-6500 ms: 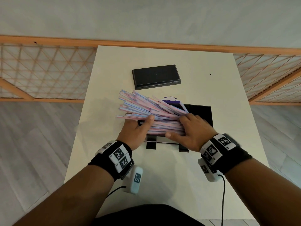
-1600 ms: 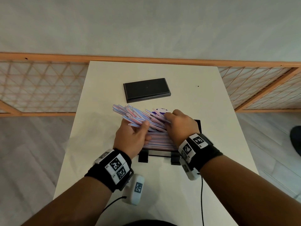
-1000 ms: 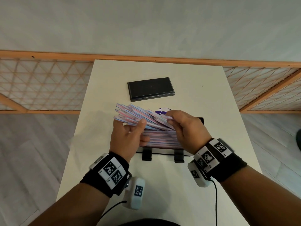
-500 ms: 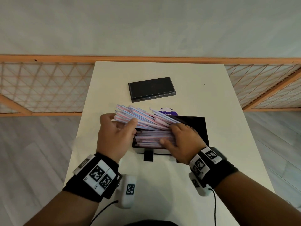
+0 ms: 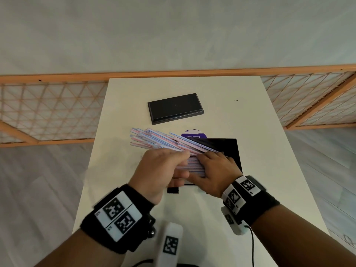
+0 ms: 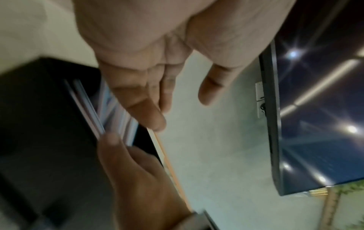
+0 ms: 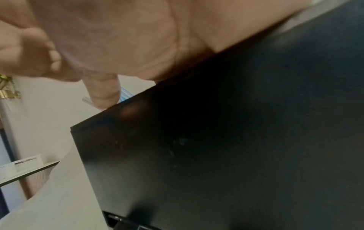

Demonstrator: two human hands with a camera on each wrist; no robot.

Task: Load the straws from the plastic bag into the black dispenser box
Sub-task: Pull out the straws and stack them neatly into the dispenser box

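Pink-blue straws (image 5: pixel 159 140) fanned over black dispenser box (image 5: pixel 229 149), L hand (image 5: pixel 161 170) loose, R hand (image 5: pixel 215 170) flat on them.

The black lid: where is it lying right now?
In the head view the black lid lies flat on the white table, toward its far edge, left of centre, beyond the straws and untouched.

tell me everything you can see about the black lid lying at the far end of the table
The black lid is a flat, glossy rectangle with a stepped rim along its near edge. It looks like hard plastic. It lies flat on the white table, slightly skewed, beyond the straws and the dispenser box. Nothing touches it, and neither hand is near it.
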